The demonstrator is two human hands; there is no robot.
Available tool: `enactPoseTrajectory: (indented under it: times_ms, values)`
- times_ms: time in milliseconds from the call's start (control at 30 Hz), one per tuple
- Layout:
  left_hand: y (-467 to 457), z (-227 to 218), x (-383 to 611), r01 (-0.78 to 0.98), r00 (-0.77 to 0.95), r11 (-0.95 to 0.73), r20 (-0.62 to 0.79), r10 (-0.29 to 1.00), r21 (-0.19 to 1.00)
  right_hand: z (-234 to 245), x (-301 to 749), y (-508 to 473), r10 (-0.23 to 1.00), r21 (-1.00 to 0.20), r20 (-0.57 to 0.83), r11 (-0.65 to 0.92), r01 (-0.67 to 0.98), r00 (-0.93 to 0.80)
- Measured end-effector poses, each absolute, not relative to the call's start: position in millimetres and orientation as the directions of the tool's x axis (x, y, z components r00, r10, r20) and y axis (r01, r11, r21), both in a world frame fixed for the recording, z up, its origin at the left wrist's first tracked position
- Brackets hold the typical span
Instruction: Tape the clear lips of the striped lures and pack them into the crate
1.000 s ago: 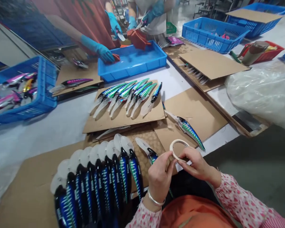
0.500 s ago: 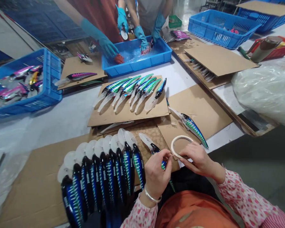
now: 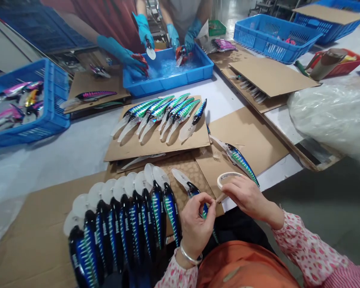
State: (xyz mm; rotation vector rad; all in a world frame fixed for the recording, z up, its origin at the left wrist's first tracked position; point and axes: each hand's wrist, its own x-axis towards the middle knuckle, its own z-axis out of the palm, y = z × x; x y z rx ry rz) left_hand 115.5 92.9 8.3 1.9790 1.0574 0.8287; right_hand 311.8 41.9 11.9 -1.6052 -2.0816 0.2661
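My right hand [image 3: 246,195] is closed round a narrow roll of whitish tape [image 3: 223,179], held tilted over the cardboard edge. A short strip of tape [image 3: 221,198] runs from the roll to my left hand [image 3: 198,220], whose thumb and forefinger pinch its end. Behind my left hand lies a blue and green fishing lure [image 3: 193,189] with a clear bill, partly hidden by the fingers. Another lure [image 3: 241,160] rests just beyond the roll. To the left, several dark blue lures [image 3: 135,224] lie side by side, bills pointing away from me.
Several lures [image 3: 168,111] lie on a raised cardboard sheet [image 3: 123,150] ahead. Beyond it, co-workers in blue gloves [image 3: 144,30] handle things in a blue water tub [image 3: 168,84]. A blue crate [image 3: 52,108] of pink lures stands left; a plastic bag [image 3: 333,116] lies right.
The tape roll has tipped flatter in my right hand, and a short strip now shows between my hands. A co-worker's hands have lifted red items out of the water.
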Motion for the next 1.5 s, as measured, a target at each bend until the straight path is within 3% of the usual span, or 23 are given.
enactPoseTrajectory:
  times_ms: [100,167,233,300,367,433,500,567,633,700,767,833,900,1033,1133,1267,1367,1500]
  values:
    - [88,13,119,0.370,0.466,-0.524,0.335,0.819,0.767,11,303,41,0.943,-0.455,0.315,0.253,0.854,-0.112]
    - [83,20,119,0.316,0.483,-0.621,0.443,0.756,0.717,9,300,42,0.930,-0.629,0.359,0.173,0.758,0.085]
    - [83,26,116,0.271,0.486,-0.672,0.505,0.713,0.689,5,309,43,0.851,-0.825,0.337,0.060,0.562,0.403]
    - [91,26,109,0.304,0.451,-0.638,0.482,0.751,0.708,-1,332,46,0.695,-0.906,0.287,-0.026,0.422,0.660]
    - [111,17,100,0.404,0.355,-0.501,0.374,0.857,0.765,-12,366,48,0.594,-0.867,0.342,-0.100,0.489,0.728]
    - [140,0,92,0.474,0.235,-0.302,0.211,0.949,0.827,-27,401,48,0.642,-0.698,0.441,-0.195,0.689,0.628]
    - [170,-19,87,0.472,0.197,-0.155,0.067,0.978,0.868,-42,424,47,0.753,-0.461,0.447,-0.268,0.846,0.482]
    - [193,-34,85,0.455,0.237,-0.094,-0.019,0.971,0.885,-52,432,45,0.841,-0.268,0.374,-0.305,0.914,0.391]
    - [204,-42,84,0.437,0.308,-0.078,-0.067,0.949,0.896,-56,422,45,0.859,-0.191,0.351,-0.325,0.926,0.373]
    - [203,-42,84,0.405,0.407,-0.059,-0.122,0.905,0.912,-54,400,50,0.827,-0.262,0.411,-0.296,0.919,0.383]
    - [195,-40,83,0.370,0.518,-0.035,-0.175,0.837,0.928,-52,372,60,0.838,-0.461,0.405,-0.158,0.873,0.365]
    - [185,-37,80,0.339,0.615,0.001,-0.223,0.756,0.941,-53,342,77,0.932,-0.682,0.275,0.015,0.731,0.238]
    - [178,-36,78,0.309,0.671,0.049,-0.254,0.697,0.950,-57,315,95,0.988,-0.799,0.150,0.096,0.593,0.042]
    - [172,-38,75,0.298,0.699,0.103,-0.291,0.653,0.949,-69,280,124,0.973,-0.780,0.060,0.185,0.597,-0.222]
    - [171,-38,74,0.327,0.716,0.056,-0.286,0.636,0.943,-73,270,133,0.949,-0.736,0.031,0.234,0.636,-0.313]
    - [168,-43,75,0.389,0.697,-0.143,-0.189,0.691,0.910,-72,268,137,0.948,-0.805,0.026,0.207,0.556,-0.316]
    - [165,-51,77,0.489,0.630,-0.334,-0.062,0.774,0.806,-70,268,137,0.956,-0.840,0.001,0.159,0.518,-0.293]
    - [164,-58,83,0.548,0.591,-0.405,0.004,0.807,0.732,-67,269,136,0.969,-0.853,-0.027,0.105,0.512,-0.244]
